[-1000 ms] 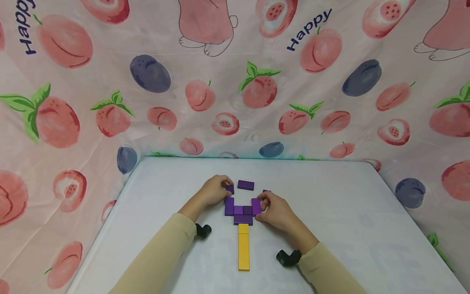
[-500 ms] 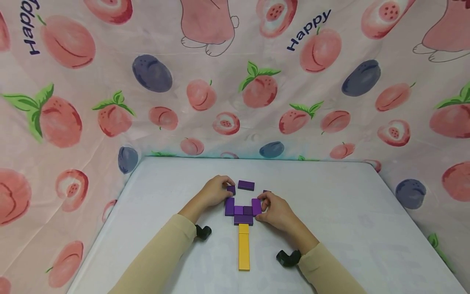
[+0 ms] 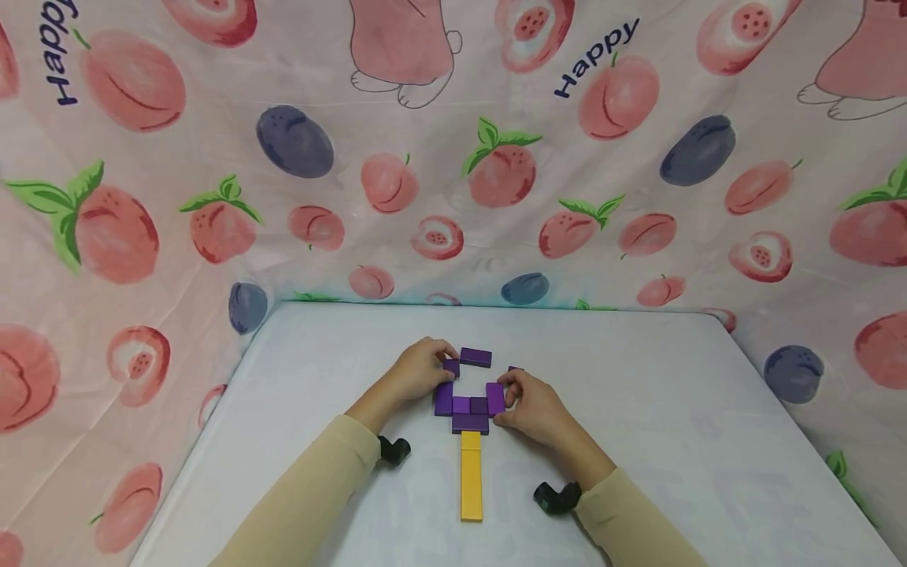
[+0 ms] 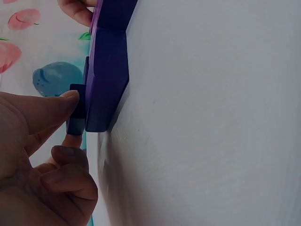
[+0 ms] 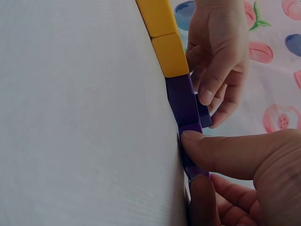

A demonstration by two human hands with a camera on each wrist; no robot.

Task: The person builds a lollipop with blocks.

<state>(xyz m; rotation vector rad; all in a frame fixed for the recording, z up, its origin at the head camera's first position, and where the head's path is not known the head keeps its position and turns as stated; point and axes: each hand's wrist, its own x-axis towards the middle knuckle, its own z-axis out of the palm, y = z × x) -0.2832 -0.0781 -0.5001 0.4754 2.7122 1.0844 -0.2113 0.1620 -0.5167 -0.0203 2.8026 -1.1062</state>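
Between thumb and fingers, my left hand (image 3: 420, 370) pinches a small dark purple block (image 3: 451, 368), beyond the upright left purple block (image 3: 442, 400). My right hand (image 3: 536, 411) holds the upright right purple block (image 3: 494, 399) by its ends, thumb near and index finger far. Two small purple squares (image 3: 470, 405) lie side by side between the uprights. A crosswise purple block (image 3: 471, 424) lies nearer, followed by a short yellow block (image 3: 471, 440) and a long yellow block (image 3: 471, 487). In the left wrist view, the pinched small block (image 4: 76, 108) sits close beside a larger purple block (image 4: 107, 84).
A loose purple block (image 3: 476, 357) lies beyond the arrangement. Another purple block (image 3: 515, 368) is mostly hidden behind the right hand. Black wrist cameras (image 3: 557, 498) hang at both sleeves. A fruit-print cloth (image 3: 439, 157) rises behind the white table (image 3: 638, 354).
My left hand has moved slightly right with the small dark purple block, bringing it closer to the far end of the left upright. My right hand stays at its block.
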